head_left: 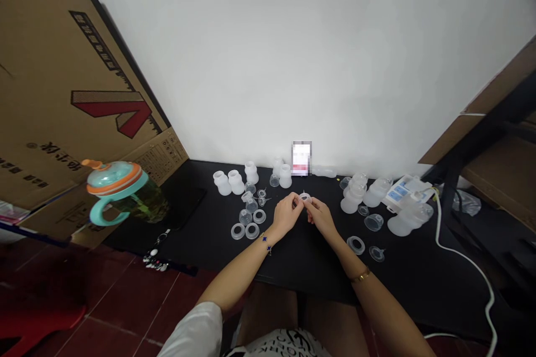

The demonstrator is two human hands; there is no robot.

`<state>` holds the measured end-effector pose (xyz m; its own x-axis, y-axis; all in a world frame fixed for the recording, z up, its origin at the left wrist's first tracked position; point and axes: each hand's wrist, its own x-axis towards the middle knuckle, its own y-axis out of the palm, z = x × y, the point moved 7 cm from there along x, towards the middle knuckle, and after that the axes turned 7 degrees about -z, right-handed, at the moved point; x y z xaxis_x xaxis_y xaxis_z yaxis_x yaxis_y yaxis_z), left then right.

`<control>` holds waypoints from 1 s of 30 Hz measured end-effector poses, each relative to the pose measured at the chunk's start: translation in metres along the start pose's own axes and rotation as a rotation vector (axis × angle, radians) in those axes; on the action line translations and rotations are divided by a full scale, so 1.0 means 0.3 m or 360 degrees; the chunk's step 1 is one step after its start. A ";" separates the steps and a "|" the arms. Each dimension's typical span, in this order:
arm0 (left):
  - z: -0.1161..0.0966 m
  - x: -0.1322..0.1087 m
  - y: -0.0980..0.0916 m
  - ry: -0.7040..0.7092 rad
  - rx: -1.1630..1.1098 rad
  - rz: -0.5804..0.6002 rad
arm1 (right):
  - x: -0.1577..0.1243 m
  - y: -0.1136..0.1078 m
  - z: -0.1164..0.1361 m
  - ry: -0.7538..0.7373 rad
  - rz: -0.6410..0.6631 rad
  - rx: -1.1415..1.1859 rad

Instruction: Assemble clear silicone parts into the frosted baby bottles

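Between my hands, over the middle of the black table, is a translucent ring [305, 197] with a small tip standing up from it. My left hand [288, 212] pinches its left side, and my right hand [320, 216] grips its right side. Left of my hands lie several clear rings [252, 230] and small clear domed parts [252, 204]. White bottles [236, 182] stand upright behind them. To the right are a loose ring [355, 245], a cap with a thin tip [377, 254], a clear dome [373, 222] and several bottles with domed tops [352, 198].
A teal-lidded jug [142, 195] stands at the left by a large cardboard box [50, 100]. A blurred bright screen [301, 158] leans against the wall. A white cable [460, 256] runs down the right side from a white box [404, 192].
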<state>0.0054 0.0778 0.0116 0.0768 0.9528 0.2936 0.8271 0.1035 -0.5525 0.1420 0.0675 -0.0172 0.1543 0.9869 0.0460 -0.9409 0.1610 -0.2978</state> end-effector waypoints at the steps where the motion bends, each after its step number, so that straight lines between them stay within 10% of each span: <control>1: 0.001 0.001 0.002 -0.0016 0.0006 0.0019 | 0.002 0.004 -0.007 0.0025 0.0010 0.0045; 17: 0.000 0.004 -0.017 -0.0022 0.0114 -0.0061 | -0.027 -0.037 0.066 -0.0205 -0.0147 -0.0760; 30: 0.000 0.005 0.005 0.0082 0.0153 0.0001 | -0.008 -0.028 0.023 -0.0159 -0.0103 -0.0487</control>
<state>0.0067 0.0794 0.0113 0.1081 0.9372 0.3316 0.7697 0.1322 -0.6245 0.1476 0.0637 -0.0083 0.1665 0.9725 0.1630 -0.7935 0.2303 -0.5633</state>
